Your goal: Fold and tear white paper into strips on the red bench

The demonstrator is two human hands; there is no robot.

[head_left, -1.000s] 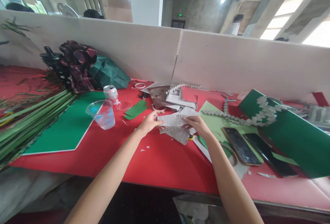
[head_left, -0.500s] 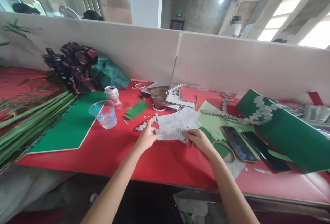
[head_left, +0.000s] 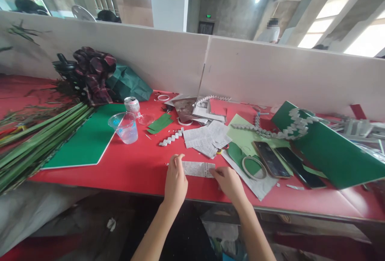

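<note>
**Printed strip (head_left: 197,169) sitting at the desk's (head_left: 144,177) front, between both hands**

Strip is showing pale grey paper, dense dark print, bigger characters toward its right end. Narrow rectangle, long side running left-right, looking roughly flat. Can't tell if it's resting on the red desk or hanging just above. Right hand (head_left: 230,183) is pinching the right end, thumb and fingers close together. Left hand (head_left: 176,179) is covering the left end; can't tell if it's gripping. Loose printed sheets (head_left: 198,137) are overlapping just beyond, folded chain (head_left: 171,137) lying to their left.
</note>
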